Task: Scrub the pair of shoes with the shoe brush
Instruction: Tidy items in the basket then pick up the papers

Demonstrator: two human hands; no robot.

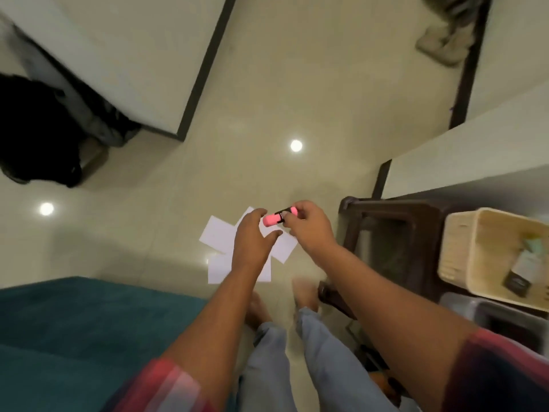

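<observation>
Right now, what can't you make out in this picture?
Head view:
1. The pink and black thing in the right hand: fingers cover its middle, so unidentifiable.
2. The grey heap, top right: blurred, cut by the top edge.
3. Contents of the basket: small and blurred.

Brown stool (pixel 383 230) crowds right side

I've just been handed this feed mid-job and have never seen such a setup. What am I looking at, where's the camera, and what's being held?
There is no machine: a person works with bare hands. The one camera sits on their head, looking down. The right hand pinches a pink and black object, too blurred to identify; the left hand is open beside it. Below, white paper sheets lie on the floor. A brown stool and woven basket are on the right.
</observation>
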